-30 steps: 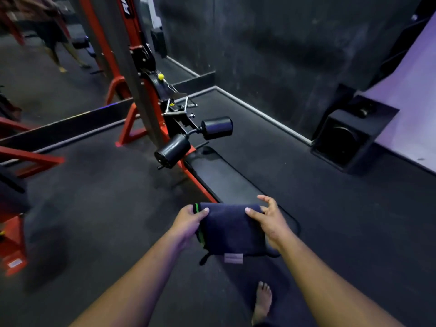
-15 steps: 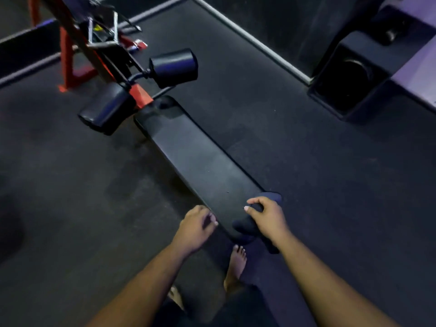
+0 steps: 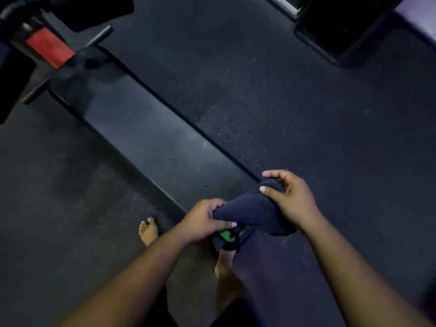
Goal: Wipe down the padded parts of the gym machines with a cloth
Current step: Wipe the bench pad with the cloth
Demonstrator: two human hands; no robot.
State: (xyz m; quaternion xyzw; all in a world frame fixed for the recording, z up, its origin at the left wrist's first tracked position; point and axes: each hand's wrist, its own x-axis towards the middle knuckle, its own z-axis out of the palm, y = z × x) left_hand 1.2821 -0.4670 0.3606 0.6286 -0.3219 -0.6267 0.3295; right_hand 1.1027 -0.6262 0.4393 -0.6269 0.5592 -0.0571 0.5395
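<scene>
Left hand (image 3: 203, 220): curled round near end of dark cloth (image 3: 250, 213).
Right hand (image 3: 289, 199): pinches far end, fingers bent.
Cloth: bunched between both hands, above near end of bench pad (image 3: 146, 138).
Risk: loose green-trimmed fold under left hand likely drags, wipes unevenly.

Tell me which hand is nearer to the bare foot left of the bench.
Left. The left hand grips the cloth just right of and above the bare foot. The right hand holds the cloth's other end, farther right.
</scene>
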